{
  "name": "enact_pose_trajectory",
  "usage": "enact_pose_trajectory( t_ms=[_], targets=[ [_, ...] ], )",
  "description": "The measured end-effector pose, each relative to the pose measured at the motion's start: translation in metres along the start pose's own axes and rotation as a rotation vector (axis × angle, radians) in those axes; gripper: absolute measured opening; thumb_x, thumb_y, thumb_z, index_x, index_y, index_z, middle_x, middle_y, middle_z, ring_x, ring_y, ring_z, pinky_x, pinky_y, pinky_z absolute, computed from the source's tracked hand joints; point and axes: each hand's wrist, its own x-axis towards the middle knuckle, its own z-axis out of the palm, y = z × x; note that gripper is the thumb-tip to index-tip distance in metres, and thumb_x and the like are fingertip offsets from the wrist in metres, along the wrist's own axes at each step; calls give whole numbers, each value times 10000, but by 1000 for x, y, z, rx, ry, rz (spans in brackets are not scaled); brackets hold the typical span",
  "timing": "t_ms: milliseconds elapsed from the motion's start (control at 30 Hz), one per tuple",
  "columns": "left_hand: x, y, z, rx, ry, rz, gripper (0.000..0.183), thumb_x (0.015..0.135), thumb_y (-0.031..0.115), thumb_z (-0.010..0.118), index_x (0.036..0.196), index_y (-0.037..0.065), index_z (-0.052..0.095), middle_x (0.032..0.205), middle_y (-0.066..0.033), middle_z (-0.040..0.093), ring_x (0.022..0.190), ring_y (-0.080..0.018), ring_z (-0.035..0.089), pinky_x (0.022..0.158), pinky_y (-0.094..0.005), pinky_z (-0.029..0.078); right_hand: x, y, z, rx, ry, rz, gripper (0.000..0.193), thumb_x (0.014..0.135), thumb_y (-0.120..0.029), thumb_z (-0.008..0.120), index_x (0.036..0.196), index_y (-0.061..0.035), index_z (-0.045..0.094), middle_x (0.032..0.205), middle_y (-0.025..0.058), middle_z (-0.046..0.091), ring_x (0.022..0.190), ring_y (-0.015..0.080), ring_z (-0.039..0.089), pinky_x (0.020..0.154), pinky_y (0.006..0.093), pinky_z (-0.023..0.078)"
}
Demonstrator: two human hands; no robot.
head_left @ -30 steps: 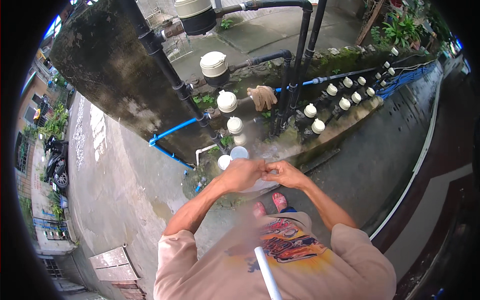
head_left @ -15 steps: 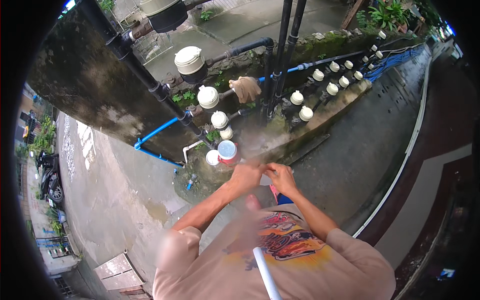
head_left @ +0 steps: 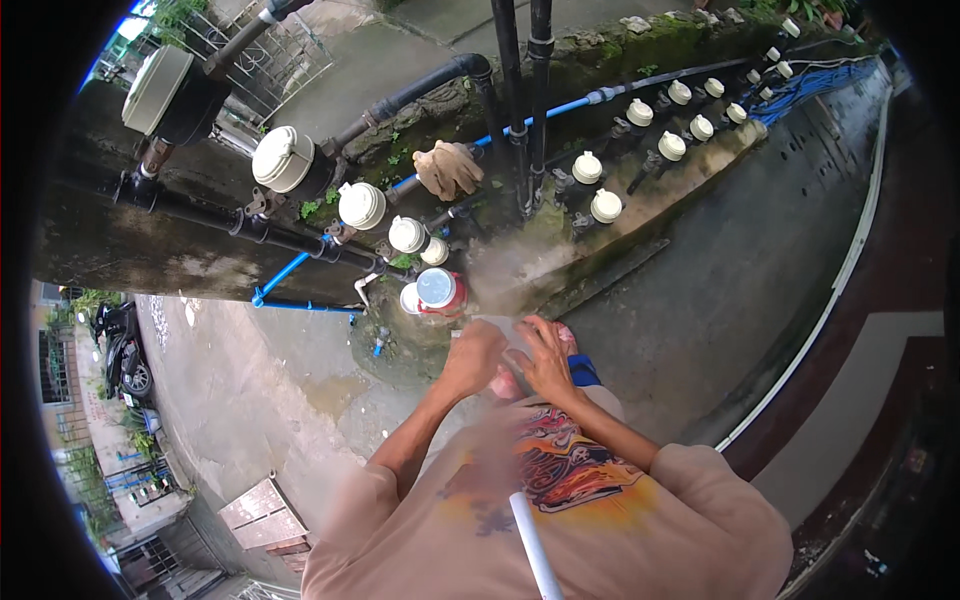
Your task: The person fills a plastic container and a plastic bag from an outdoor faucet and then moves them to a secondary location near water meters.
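My left hand (head_left: 475, 358) and my right hand (head_left: 545, 357) are close together in front of my shirt, fingers bent inward. A thin, pale, see-through piece (head_left: 507, 330) spans the gap between them; blur hides its kind. The left fingers are smeared and partly turned away, while the right thumb and fingers pinch toward the pale piece. Just beyond the left hand stands a red container with a pale blue-grey top (head_left: 437, 288), a white round-topped one (head_left: 410, 298) beside it. Farther off, a tan work glove (head_left: 448, 170) is draped on a pipe among cream-capped water meters (head_left: 362, 205).
Black pipes (head_left: 515, 100) rise beyond the hands. More capped meters (head_left: 672, 146) line a low concrete ledge at the right, near a bundle of blue pipes (head_left: 815, 92). A mossy wall runs behind. Wet concrete paving (head_left: 270, 370) lies left, with a parked motorcycle (head_left: 122, 350) farther off.
My hands have drawn slightly apart, the left one shifting left, and the pale piece between them shows more. The head view has turned, so the meters and glove appear farther left.
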Motion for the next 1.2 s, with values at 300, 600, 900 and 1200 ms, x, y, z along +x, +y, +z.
enact_pose_trajectory(
  t_ms=[300, 600, 900, 1200],
  targets=[
    [110, -68, 85, -823, -67, -663, 174, 962, 146, 578, 1050, 12, 645, 1257, -103, 611, 1124, -165, 552, 956, -298, 433, 78, 160, 41, 357, -258, 166, 592, 832, -267, 730, 1339, -80, 489, 1394, 186, 470, 1262, 375, 471, 1010, 420, 421],
    [265, -189, 246, -859, 102, -729, 180, 939, 156, 605, 1007, -6, 642, 1161, -107, 654, 1088, -168, 567, 937, -314, 431, 161, 332, 191, 392, 101, 435, 565, 858, -61, 685, 1351, -56, 409, 1150, 223, 556, 961, 305, 629, 765, 379, 518],
    [304, -282, 259, -49, -32, -363, 216, 897, 100, 578, 1087, 13, 631, 1086, -224, 630, 1038, -376, 586, 900, -435, 458, 198, 316, 276, 687, 112, 566, 676, 841, -31, 680, 1410, -73, 319, 1251, 230, 534, 931, 288, 670, 772, 373, 530],
    [155, -253, 257, 44, 220, -452, 518, 879, 58, 571, 1383, 101, 454, 1447, -217, 364, 1306, -427, 392, 983, -596, 397, 181, 349, 255, 522, 85, 650, 738, 872, -101, 680, 1486, -165, 276, 1265, 117, 543, 988, 215, 597, 844, 339, 498]
  ],
)
